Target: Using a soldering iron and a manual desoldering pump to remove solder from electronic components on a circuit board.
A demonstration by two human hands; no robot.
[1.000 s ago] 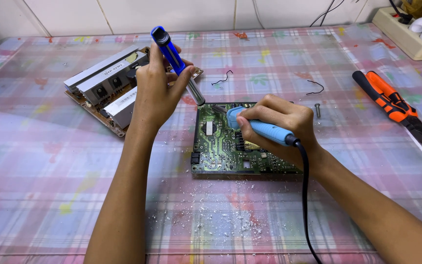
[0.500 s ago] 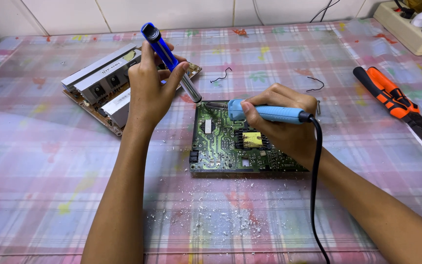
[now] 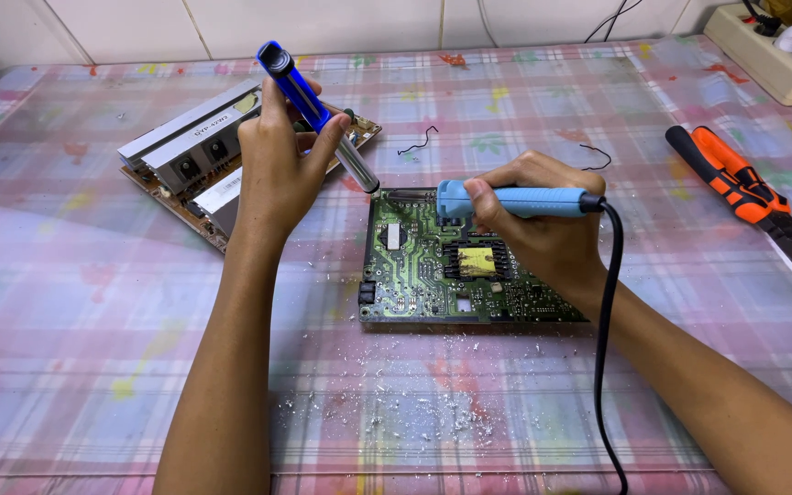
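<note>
The left hand [image 3: 277, 165] is wrapped tight around a blue solder sucker [image 3: 309, 105], held tilted with its metal tip pointing down at the far left corner of a green circuit board [image 3: 423, 275]. The right hand [image 3: 543, 225] is clamped on a light-blue soldering iron [image 3: 515, 200], lying nearly level across the board's far edge, its tip just beside the sucker's tip. A black cord [image 3: 602, 367] runs from the iron toward the near edge of the table [image 3: 66, 348]. The board lies flat at the middle of the table. A second board with grey metal fins [image 3: 194, 151] sits at the far left, orange-handled pliers [image 3: 744, 188] at the right edge, and white crumbs [image 3: 414, 412] near the front edge.
</note>
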